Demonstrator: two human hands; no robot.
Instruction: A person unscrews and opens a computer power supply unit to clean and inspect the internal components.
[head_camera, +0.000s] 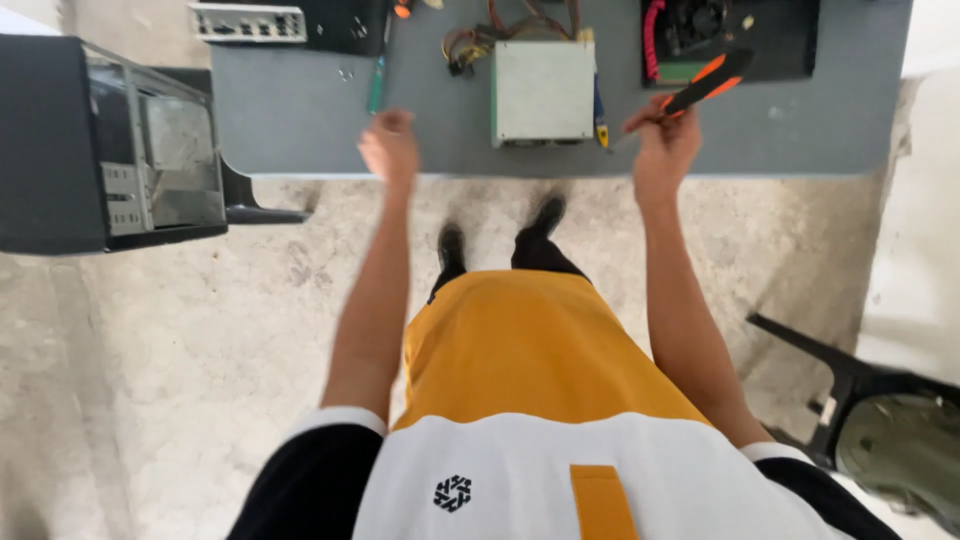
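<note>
The person stands at the near edge of a grey surface (300, 130), both arms stretched forward over it. The right hand (662, 140) is closed around the handle of an orange-and-black screwdriver (708, 82), whose long axis runs diagonally — the handle rising up and away toward the far right, the thin shaft pointing down and left toward the middle of the near edge. The left hand (390, 148) is curled into a loose fist at the near edge and appears to hold nothing, though its fingers are turned away and the palm cannot be seen. Between the two hands, just beyond them, sits a pale boxy power supply (543, 92) with a bundle of coloured wires (480, 40) trailing from its far side; it lies ahead and to the left of the right hand, which is the nearer of the two — the screwdriver's tip ends close by the box's near right corner. A green-handled screwdriver (377, 85) lies ahead of the left hand. An open computer case (120, 150) stands off the surface's left edge.
</note>
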